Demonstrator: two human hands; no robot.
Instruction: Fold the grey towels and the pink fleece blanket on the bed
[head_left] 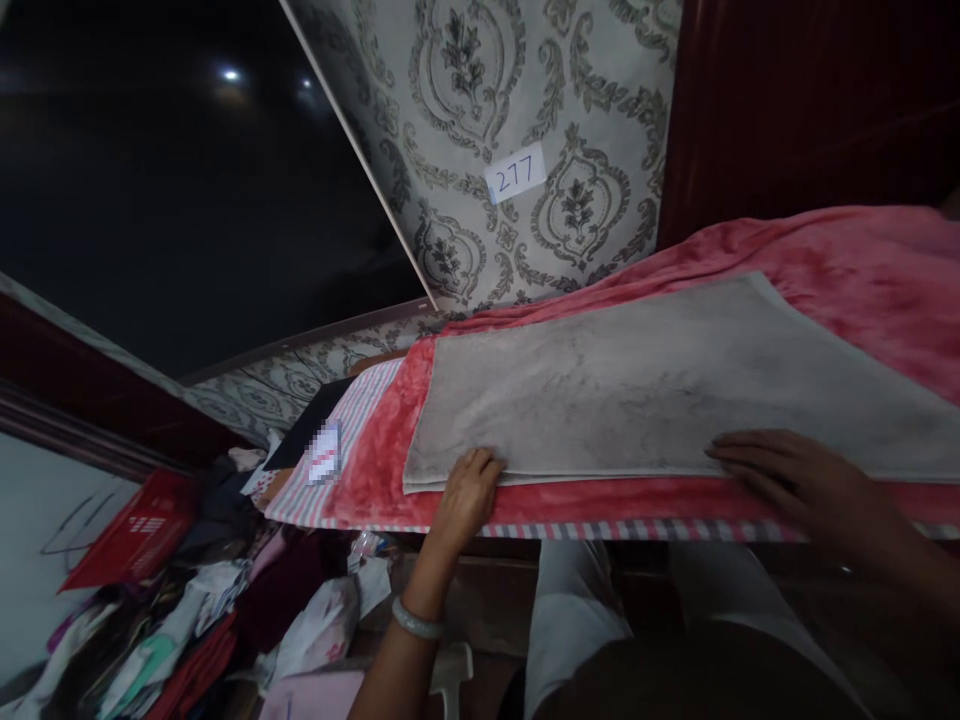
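A grey plush cloth [600,390], folded in layers, lies flat on a red plush blanket [390,440]. My left hand [469,495], with a light bracelet on its wrist, rests at the cloth's front edge near the left corner. Its fingers bend slightly and touch the top of the cloth; the fingertips are partly hard to make out. Farther right, my right hand [795,475] lies palm down with fingers stretched over the same front edge.
A striped cloth with a small label [324,452] shows at the left end. Behind stand a patterned wall with a paper marked 277 [516,173] and a large dark screen [187,180]. Piled clothes [195,600] and a red bag [139,525] lie lower left.
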